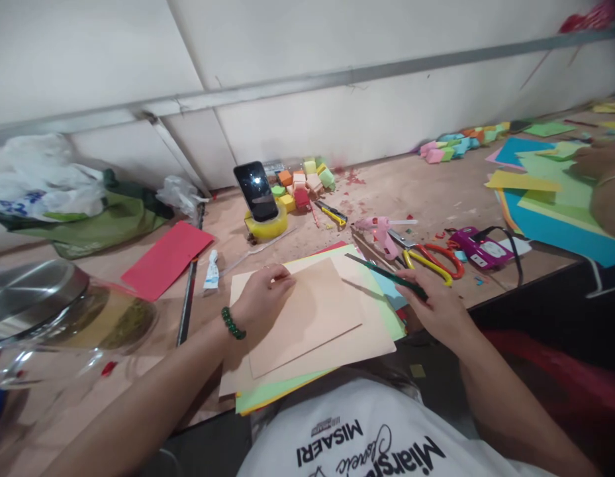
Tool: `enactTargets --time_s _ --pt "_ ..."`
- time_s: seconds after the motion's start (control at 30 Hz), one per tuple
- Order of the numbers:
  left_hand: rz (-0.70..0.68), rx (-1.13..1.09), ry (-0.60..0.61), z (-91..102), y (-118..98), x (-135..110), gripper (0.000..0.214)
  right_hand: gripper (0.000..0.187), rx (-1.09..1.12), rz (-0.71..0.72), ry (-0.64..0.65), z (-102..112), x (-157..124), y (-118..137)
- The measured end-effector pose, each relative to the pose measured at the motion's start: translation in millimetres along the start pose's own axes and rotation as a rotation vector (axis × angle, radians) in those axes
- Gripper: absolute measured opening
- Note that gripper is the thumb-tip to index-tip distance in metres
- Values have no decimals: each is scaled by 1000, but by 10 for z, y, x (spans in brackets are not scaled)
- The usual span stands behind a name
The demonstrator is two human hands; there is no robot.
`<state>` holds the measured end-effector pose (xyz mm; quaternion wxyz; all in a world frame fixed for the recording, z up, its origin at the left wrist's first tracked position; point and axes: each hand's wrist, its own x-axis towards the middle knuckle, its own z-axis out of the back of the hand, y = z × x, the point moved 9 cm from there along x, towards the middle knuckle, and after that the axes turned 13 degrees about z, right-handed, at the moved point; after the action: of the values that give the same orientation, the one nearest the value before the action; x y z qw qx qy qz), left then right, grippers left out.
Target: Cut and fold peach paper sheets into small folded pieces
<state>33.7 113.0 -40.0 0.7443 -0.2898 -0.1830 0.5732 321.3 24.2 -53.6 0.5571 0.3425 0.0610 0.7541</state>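
Note:
A smaller peach paper sheet [310,315] lies on top of a stack of larger coloured sheets [381,338], with peach, pale green and yellow edges showing. At its upper left edge, my left hand [265,288] rests with curled fingers closed on the paper; a green bead bracelet circles the wrist. My right hand [436,305] grips a green utility knife [399,279], its thin blade pointing up and left over the right side of the stack. Just beyond that hand are yellow-handled scissors [426,264], red-handled scissors [443,255] and a pink glue gun [382,235].
A phone [257,191] leans in a yellow tape roll [267,225], near folded paper cubes [302,185]. Red paper [168,258] and a steel-lidded jar [113,311] are left. Rightward lie a purple power box [480,248] and another person's hand [605,179] over coloured sheets.

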Motion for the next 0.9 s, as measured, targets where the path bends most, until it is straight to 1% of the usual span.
enactTargets --time_s 0.1,0.23,0.33,0.4,0.47,0.5,0.53,0.6,0.67,0.7,0.77,0.9 --pt "-38 -75 -46 92 -14 -29 23 22 22 40 37 -100 66 25" --pt "-47 -47 -85 149 -14 -37 25 21 99 83 126 -234 163 102" --pt "9 49 -87 93 42 -41 22 23 150 136 239 -307 172 173" --pt "27 153 -118 53 62 -70 18 24 163 151 304 -320 140 177" --pt "-36 267 -124 -21 13 -121 35 24 169 144 342 -306 95 146" --pt "-93 319 -89 -92 -27 -150 44 24 175 132 352 -295 73 124" --pt "-155 367 -22 -187 -61 -181 49 23 183 119 357 -285 51 103" --pt "-255 447 148 -393 -91 -242 52 23 210 103 355 -272 18 80" --pt "-296 509 280 -543 -70 -279 58 24 234 105 352 -273 -3 83" --pt "-298 535 315 -589 -52 -281 61 24 240 111 350 -276 -9 90" --pt "-287 577 336 -641 -20 -266 67 24 244 121 347 -281 -19 94" --pt "-274 618 321 -682 5 -244 72 26 245 128 344 -253 -45 68"
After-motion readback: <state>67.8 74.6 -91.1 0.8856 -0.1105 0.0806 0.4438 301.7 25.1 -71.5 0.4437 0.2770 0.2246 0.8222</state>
